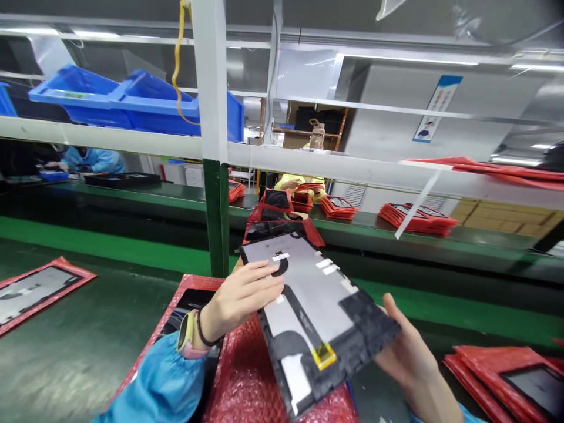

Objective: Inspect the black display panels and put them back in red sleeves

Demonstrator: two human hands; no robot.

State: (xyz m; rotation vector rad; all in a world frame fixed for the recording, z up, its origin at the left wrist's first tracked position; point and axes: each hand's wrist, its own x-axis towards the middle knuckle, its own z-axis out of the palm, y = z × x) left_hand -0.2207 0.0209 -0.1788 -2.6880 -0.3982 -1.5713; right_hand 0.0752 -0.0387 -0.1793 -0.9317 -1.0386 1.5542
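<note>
I hold a flat grey and black panel [308, 305] tilted above the bench, with white tape strips and a yellow tab on its face. My left hand [240, 296] grips its left edge, fingers lying over the top. My right hand [408, 352] supports it from beneath at the right corner, with the thumb showing by the edge. Under the panel lies a red bubble-wrap bag [247, 370] with another dark panel partly inside. My left wrist wears a watch and a dark band over a blue sleeve.
A green conveyor [88, 329] carries a red-bagged panel at left [35, 291] and more at the lower right [511, 376]. Red stacks [418, 218] sit on the far belt. A white and green post [215, 176] stands ahead. Blue bins [132, 100] sit overhead. Other workers sit across the line.
</note>
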